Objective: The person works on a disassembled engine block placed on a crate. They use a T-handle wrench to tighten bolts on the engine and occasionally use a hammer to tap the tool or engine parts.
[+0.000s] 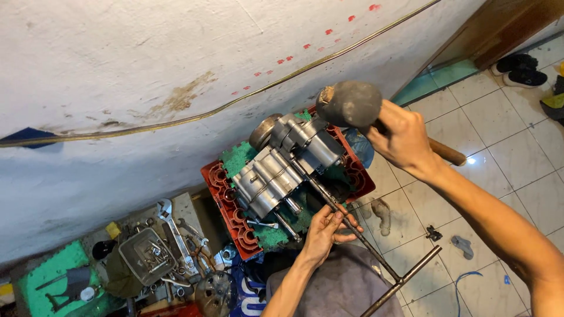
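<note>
Left hand (324, 233): grip closed around the shaft of a long T-handle wrench (352, 229), about mid-length. T crossbar sits nearer than that grip, low right over the tiled floor (505, 152). Wrench tip runs up and away from the grip into the grey engine block (288, 164). Block lies tilted on a red crate (235, 217) with green foam pads under it, just beyond the left grip. Right hand (402, 138): grip wrapped tight on a wooden-handled mallet (349, 104), held near the head; dark head sits left of the grip, just above the block's far end. Far left of the left grip: metal tray (144, 252) of small parts, loose spanners (170, 220). Beyond all: stained white wall (147, 70).
</note>
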